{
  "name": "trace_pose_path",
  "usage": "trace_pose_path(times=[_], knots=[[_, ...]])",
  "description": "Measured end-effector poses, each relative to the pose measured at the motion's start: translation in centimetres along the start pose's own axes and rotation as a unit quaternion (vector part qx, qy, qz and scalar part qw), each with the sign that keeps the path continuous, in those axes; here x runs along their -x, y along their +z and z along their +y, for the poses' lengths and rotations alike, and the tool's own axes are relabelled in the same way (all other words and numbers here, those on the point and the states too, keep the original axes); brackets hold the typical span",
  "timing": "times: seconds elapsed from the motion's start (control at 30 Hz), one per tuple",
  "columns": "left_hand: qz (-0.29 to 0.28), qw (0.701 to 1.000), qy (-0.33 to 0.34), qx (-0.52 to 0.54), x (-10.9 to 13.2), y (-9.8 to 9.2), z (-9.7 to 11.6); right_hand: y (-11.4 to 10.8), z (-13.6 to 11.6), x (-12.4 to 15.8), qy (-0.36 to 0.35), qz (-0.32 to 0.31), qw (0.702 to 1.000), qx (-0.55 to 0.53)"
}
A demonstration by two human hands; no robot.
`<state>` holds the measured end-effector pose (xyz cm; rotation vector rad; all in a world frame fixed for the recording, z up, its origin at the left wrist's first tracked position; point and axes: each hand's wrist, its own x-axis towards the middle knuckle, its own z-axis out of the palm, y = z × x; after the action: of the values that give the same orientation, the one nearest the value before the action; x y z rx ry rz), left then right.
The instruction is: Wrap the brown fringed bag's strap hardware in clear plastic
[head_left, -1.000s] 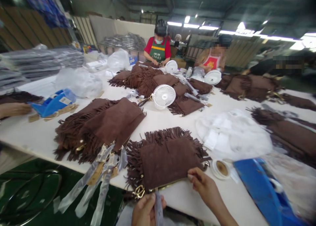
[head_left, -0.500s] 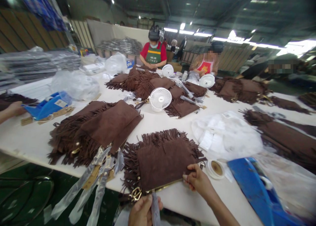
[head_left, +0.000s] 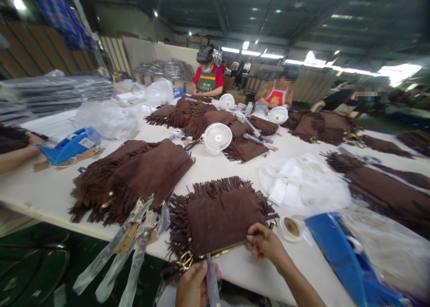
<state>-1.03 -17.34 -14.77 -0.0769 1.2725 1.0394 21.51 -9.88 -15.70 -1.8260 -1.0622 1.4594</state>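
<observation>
A brown suede bag (head_left: 218,217) with fringed edges lies flat on the table in front of me, its gold zipper edge facing me. My left hand (head_left: 196,284) is closed on a plastic-wrapped strap (head_left: 212,282) just below that edge, beside a gold clasp (head_left: 186,261). At the bag's near right corner, my right hand (head_left: 265,244) is closed, thumb and forefinger pinching the zipper edge; what exactly lies between the fingertips is hidden. A roll of tape (head_left: 290,229) rests just right of this hand.
To the left, stacked fringed bags (head_left: 144,172) trail plastic-wrapped straps (head_left: 134,266) over the table edge. A blue tape dispenser (head_left: 349,253) stands at right, near a white plastic bag (head_left: 302,177). Small white fans (head_left: 217,138) and more bags lie beyond. Co-workers (head_left: 207,78) sit across the table.
My hands stay almost in place on the strap and the bag's edge, while the view shifts slightly. At far left, another person's hand has left the blue dispenser and is at a dark item.
</observation>
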Motion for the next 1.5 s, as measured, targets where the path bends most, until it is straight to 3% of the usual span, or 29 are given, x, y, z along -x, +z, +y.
trace_pose_path(times=[0.23, 0.37, 0.43, 0.5, 0.57, 0.63, 0.73, 0.8, 0.87, 0.97, 1.23, 1.43, 1.5], knots=[[-0.010, 1.000, 0.007, -0.009, 0.0, -0.1, -0.1, 0.0, 0.4, 0.3, -0.029, 0.012, 0.999, 0.007], [-0.011, 1.000, 0.027, -0.010, 0.2, 0.0, -0.2, -1.2, 1.1, 1.3, -0.039, 0.020, 0.999, 0.028], [-0.011, 0.999, 0.042, -0.010, 0.4, 0.0, -0.4, -2.4, 1.1, 2.3, -0.052, 0.073, 0.992, 0.093], [-0.015, 0.998, 0.057, -0.009, 0.4, 0.0, -0.6, -3.1, 0.9, 3.5, -0.093, 0.149, 0.966, 0.192], [-0.022, 0.997, 0.069, -0.004, 0.3, -0.1, -1.0, -2.5, 0.6, 5.0, -0.120, 0.177, 0.945, 0.249], [-0.029, 0.997, 0.072, 0.005, 0.1, -0.3, -1.4, -0.2, 0.4, 6.6, -0.119, 0.113, 0.961, 0.221], [-0.039, 0.997, 0.069, 0.022, -0.2, -0.6, -1.7, 5.3, 0.6, 8.3, -0.116, -0.044, 0.987, 0.107], [-0.038, 0.997, 0.064, 0.022, -0.3, -0.8, -1.7, 8.5, 0.9, 8.7, -0.111, -0.081, 0.989, 0.049], [-0.033, 0.998, 0.060, 0.016, -0.4, -0.9, -1.6, 10.2, 1.2, 8.6, -0.099, -0.080, 0.992, 0.013], [-0.039, 0.997, 0.056, 0.019, -0.4, -1.1, -1.6, 10.5, 1.3, 8.0, -0.082, -0.076, 0.994, -0.011], [-0.058, 0.996, 0.065, 0.023, -1.3, -2.1, -2.9, 9.9, 2.2, 6.4, -0.022, -0.136, 0.990, -0.028], [-0.030, 0.997, 0.061, -0.024, -1.1, -1.8, -2.0, 9.7, 1.9, 7.1, -0.072, -0.067, 0.994, 0.046], [-0.010, 0.998, 0.048, -0.031, -0.6, -1.3, -1.6, 9.3, 2.0, 7.3, -0.086, -0.085, 0.990, 0.066]])
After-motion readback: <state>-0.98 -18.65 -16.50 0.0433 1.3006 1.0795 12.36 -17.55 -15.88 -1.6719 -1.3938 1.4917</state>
